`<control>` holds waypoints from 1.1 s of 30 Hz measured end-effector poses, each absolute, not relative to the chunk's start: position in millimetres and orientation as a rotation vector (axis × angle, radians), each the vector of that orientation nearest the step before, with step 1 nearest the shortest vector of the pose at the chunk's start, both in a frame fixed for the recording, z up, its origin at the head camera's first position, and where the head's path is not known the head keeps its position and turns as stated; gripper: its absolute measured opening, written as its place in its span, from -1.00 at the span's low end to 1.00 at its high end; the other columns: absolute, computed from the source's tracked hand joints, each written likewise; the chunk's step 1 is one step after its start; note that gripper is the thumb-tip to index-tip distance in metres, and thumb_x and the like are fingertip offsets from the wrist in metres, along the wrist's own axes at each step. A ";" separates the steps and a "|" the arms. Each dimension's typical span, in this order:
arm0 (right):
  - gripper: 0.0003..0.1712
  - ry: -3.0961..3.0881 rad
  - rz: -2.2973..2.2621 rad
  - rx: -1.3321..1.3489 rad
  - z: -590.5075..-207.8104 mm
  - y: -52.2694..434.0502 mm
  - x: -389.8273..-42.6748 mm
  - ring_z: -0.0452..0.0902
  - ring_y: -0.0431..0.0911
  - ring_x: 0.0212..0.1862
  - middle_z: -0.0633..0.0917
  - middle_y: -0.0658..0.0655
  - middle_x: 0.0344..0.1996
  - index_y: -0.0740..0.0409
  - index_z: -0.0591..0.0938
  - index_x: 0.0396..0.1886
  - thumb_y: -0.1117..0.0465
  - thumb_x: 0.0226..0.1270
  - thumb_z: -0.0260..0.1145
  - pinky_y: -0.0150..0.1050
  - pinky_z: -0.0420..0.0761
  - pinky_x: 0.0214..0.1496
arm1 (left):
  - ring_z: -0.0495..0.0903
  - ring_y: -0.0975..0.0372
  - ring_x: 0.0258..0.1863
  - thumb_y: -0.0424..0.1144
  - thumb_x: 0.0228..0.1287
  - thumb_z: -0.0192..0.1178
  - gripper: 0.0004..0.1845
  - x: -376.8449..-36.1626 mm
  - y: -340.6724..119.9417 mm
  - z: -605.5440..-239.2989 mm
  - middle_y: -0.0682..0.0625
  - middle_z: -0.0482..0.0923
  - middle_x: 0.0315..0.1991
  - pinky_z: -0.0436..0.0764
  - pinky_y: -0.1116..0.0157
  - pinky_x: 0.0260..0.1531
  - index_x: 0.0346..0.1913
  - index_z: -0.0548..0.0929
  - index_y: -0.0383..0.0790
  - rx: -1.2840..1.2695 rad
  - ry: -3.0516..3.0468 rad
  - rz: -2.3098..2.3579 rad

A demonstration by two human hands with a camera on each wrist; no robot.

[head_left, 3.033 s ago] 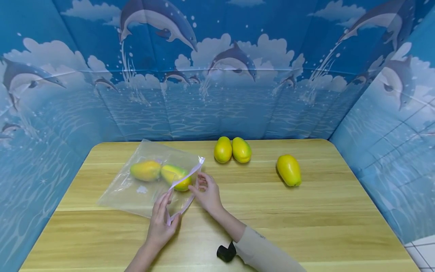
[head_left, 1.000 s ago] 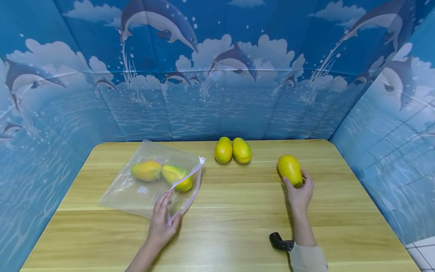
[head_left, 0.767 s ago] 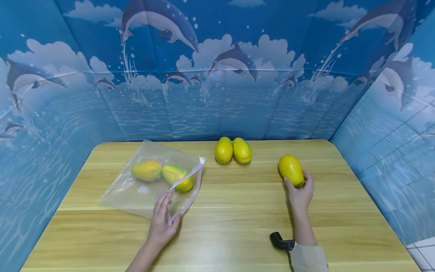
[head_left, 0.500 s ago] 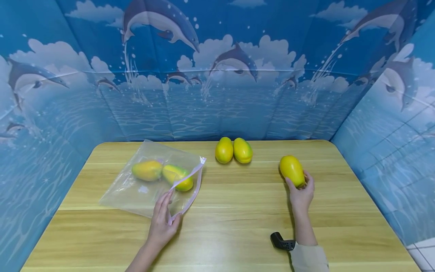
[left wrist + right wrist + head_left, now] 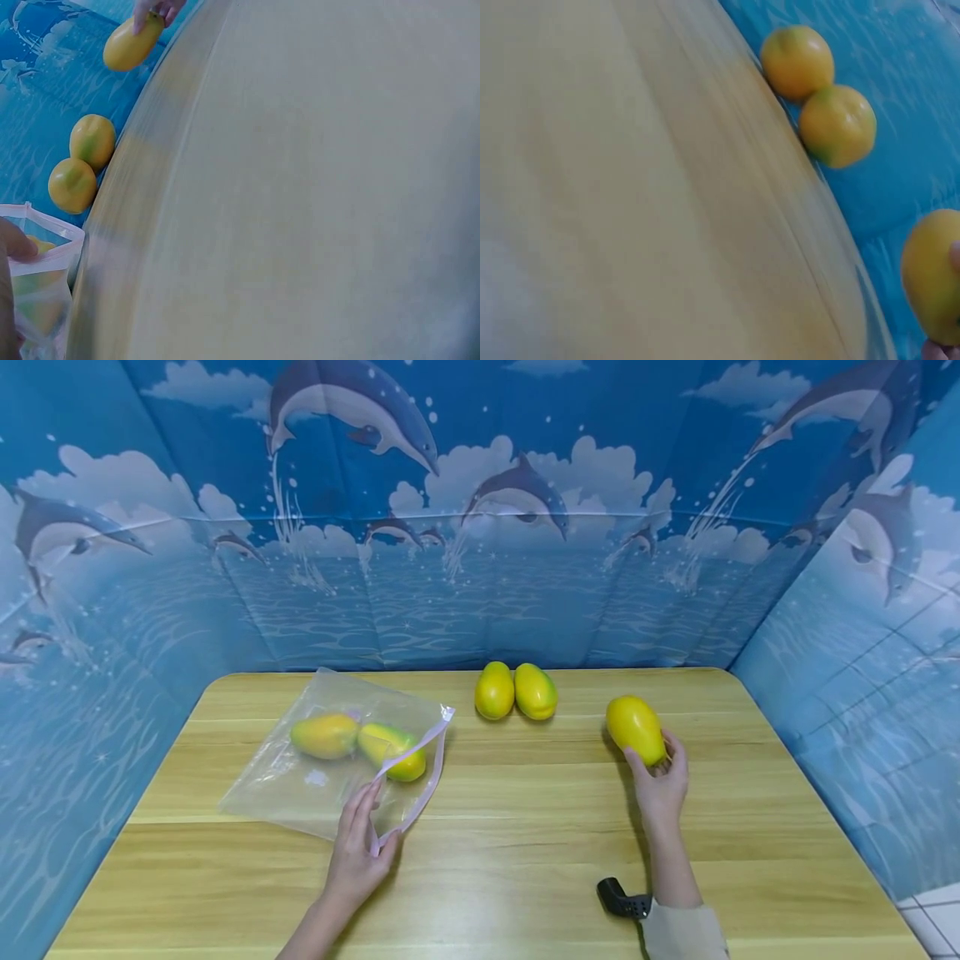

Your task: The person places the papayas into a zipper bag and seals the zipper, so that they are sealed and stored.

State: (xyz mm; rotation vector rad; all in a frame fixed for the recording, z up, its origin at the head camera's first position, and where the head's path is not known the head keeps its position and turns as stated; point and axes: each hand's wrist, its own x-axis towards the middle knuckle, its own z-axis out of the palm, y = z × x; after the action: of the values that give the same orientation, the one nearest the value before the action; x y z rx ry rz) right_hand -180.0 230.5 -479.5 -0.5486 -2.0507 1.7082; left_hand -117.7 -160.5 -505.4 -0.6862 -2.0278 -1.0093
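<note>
On the left of the table, a clear zip bag with a lilac strip along its mouth lies flat. Inside it rest two yellow-green mangoes. My left hand holds the bag's near corner, its fingers over the upper lip and the thumb at the mouth, which gapes to the right. Over on the right, my right hand grips the lower end of a yellow mango, thumb on one side and fingers on the other. This mango also shows in the left wrist view, held by the hand at the top.
Two more mangoes, a left one and a right one, sit side by side at the table's back edge. A blue dolphin-print curtain hangs behind the wooden table. A black wrist device sticks out from the right sleeve.
My right hand has left the bag's mouth, reached right and taken hold of the single mango, which has just shifted up and left. My left hand stays at the bag.
</note>
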 end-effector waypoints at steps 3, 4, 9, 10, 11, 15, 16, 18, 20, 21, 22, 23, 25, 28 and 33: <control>-0.27 -2.082 1.714 -0.454 -475.6 222.1 -177.1 0.30 -0.10 0.06 0.31 0.12 0.14 0.12 0.23 0.31 0.23 0.15 0.30 -0.46 0.43 0.06 | 0.40 -0.04 -0.24 -0.47 -0.28 0.16 -0.24 -117.6 -161.1 -505.3 -0.41 0.31 0.07 0.30 0.57 0.13 0.17 0.27 -0.62 -0.682 -2.032 -1.011; -0.27 -2.087 1.724 -0.421 -474.6 219.0 -176.4 0.30 -0.13 0.05 0.31 0.11 0.14 0.13 0.24 0.31 0.24 0.15 0.30 -0.52 0.43 0.03 | 0.40 -0.04 -0.24 -0.47 -0.28 0.17 -0.24 -117.6 -161.3 -505.3 -0.41 0.31 0.07 0.30 0.57 0.13 0.17 0.27 -0.62 -0.680 -2.032 -1.012; -0.28 -2.149 1.741 -0.315 -467.8 202.9 -172.7 0.28 -0.18 0.06 0.32 0.06 0.17 0.12 0.25 0.30 0.22 0.14 0.31 -0.58 0.40 0.05 | 0.40 -0.04 -0.24 -0.47 -0.28 0.16 -0.24 -117.5 -161.3 -505.2 -0.42 0.31 0.08 0.30 0.57 0.13 0.17 0.27 -0.62 -0.680 -2.032 -1.020; -0.28 -2.155 1.752 -0.290 -466.2 199.4 -172.2 0.28 -0.17 0.07 0.33 0.06 0.17 0.12 0.25 0.29 0.22 0.14 0.31 -0.56 0.39 0.06 | 0.40 -0.04 -0.25 -0.47 -0.27 0.16 -0.24 -117.5 -161.2 -505.3 -0.42 0.31 0.08 0.30 0.56 0.13 0.17 0.27 -0.62 -0.679 -2.031 -1.020; -0.29 -2.170 1.754 -0.268 -464.9 196.0 -171.4 0.28 -0.17 0.08 0.33 0.06 0.18 0.12 0.25 0.29 0.22 0.15 0.31 -0.56 0.39 0.07 | 0.40 -0.04 -0.24 -0.46 -0.27 0.16 -0.24 -117.5 -161.1 -505.3 -0.42 0.31 0.08 0.30 0.56 0.13 0.17 0.27 -0.62 -0.678 -2.030 -1.021; -0.29 -2.212 1.794 -0.182 -461.0 181.8 -168.6 0.30 -0.14 0.12 0.33 0.07 0.19 0.11 0.27 0.28 0.22 0.14 0.32 -0.56 0.38 0.12 | 0.39 -0.02 -0.24 -0.45 -0.27 0.15 -0.25 -117.6 -160.7 -505.3 -0.42 0.31 0.08 0.30 0.57 0.13 0.17 0.27 -0.62 -0.672 -2.028 -1.022; -0.29 -2.224 1.802 -0.165 -460.4 178.0 -167.7 0.30 -0.13 0.12 0.33 0.07 0.19 0.11 0.27 0.28 0.22 0.13 0.32 -0.54 0.38 0.14 | 0.39 -0.03 -0.24 -0.45 -0.27 0.15 -0.25 -117.7 -160.8 -505.3 -0.41 0.31 0.08 0.30 0.57 0.13 0.17 0.28 -0.62 -0.671 -2.027 -1.024; -0.28 -2.236 1.829 -0.123 -460.1 170.4 -166.3 0.30 -0.11 0.13 0.33 0.09 0.19 0.13 0.27 0.28 0.23 0.12 0.33 -0.47 0.37 0.19 | 0.39 -0.02 -0.24 -0.46 -0.27 0.16 -0.24 -117.9 -161.0 -505.2 -0.41 0.31 0.08 0.30 0.56 0.13 0.17 0.28 -0.62 -0.670 -2.027 -1.026; -0.28 -2.246 1.853 -0.083 -460.6 162.5 -165.1 0.31 -0.09 0.14 0.34 0.10 0.18 0.15 0.28 0.27 0.24 0.10 0.34 -0.39 0.36 0.23 | 0.40 -0.02 -0.24 -0.49 -0.29 0.19 -0.23 -118.1 -161.5 -505.2 -0.40 0.31 0.08 0.32 0.55 0.12 0.17 0.28 -0.61 -0.670 -2.026 -1.032; -0.28 -2.254 1.863 -0.064 -461.3 158.5 -164.4 0.31 -0.09 0.14 0.34 0.10 0.18 0.15 0.28 0.26 0.24 0.10 0.35 -0.35 0.35 0.25 | 0.40 -0.02 -0.24 -0.51 -0.31 0.20 -0.22 -118.0 -161.8 -505.3 -0.40 0.31 0.08 0.32 0.55 0.11 0.17 0.28 -0.61 -0.671 -2.026 -1.036; -0.28 -2.259 1.871 -0.041 -462.4 154.7 -164.1 0.31 -0.08 0.14 0.34 0.11 0.18 0.16 0.28 0.26 0.25 0.09 0.35 -0.31 0.35 0.26 | 0.40 -0.01 -0.23 -0.53 -0.33 0.22 -0.22 -118.0 -162.1 -505.4 -0.39 0.32 0.08 0.34 0.54 0.10 0.17 0.28 -0.61 -0.671 -2.026 -1.039; -0.27 -2.264 1.879 -0.016 -463.9 151.0 -163.7 0.31 -0.07 0.14 0.35 0.11 0.18 0.18 0.28 0.26 0.26 0.08 0.36 -0.28 0.34 0.26 | 0.40 -0.01 -0.23 -0.55 -0.35 0.23 -0.20 -117.9 -162.3 -505.4 -0.39 0.32 0.09 0.35 0.53 0.09 0.17 0.28 -0.61 -0.670 -2.028 -1.041; -0.27 -2.280 1.884 0.028 -466.8 143.5 -162.9 0.31 -0.05 0.15 0.36 0.12 0.17 0.19 0.30 0.24 0.26 0.07 0.37 -0.25 0.35 0.26 | 0.40 0.00 -0.22 -0.58 -0.39 0.26 -0.18 -117.7 -162.8 -505.7 -0.38 0.31 0.09 0.37 0.52 0.06 0.17 0.29 -0.60 -0.669 -2.031 -1.045; -0.28 -2.291 1.895 0.098 -471.0 132.5 -161.2 0.32 -0.02 0.16 0.37 0.14 0.17 0.21 0.31 0.23 0.27 0.04 0.38 -0.20 0.36 0.26 | 0.40 0.00 -0.22 -0.59 -0.41 0.27 -0.17 -117.2 -163.1 -506.4 -0.38 0.31 0.09 0.38 0.52 0.04 0.16 0.29 -0.61 -0.668 -2.034 -1.045; -0.29 -2.323 1.937 0.182 -472.6 113.0 -156.0 0.35 0.00 0.13 0.40 0.13 0.17 0.19 0.35 0.21 0.27 0.02 0.39 -0.09 0.39 0.23 | 0.41 0.00 -0.23 -0.55 -0.36 0.24 -0.20 -116.9 -162.9 -506.8 -0.39 0.31 0.09 0.38 0.52 0.04 0.17 0.28 -0.61 -0.672 -2.034 -1.048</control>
State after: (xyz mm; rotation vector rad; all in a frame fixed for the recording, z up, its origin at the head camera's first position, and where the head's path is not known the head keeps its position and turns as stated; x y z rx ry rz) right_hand -156.0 113.0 -472.6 0.1824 -2.3230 1.9371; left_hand -116.9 -162.9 -506.8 -0.6715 -2.0337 -1.0482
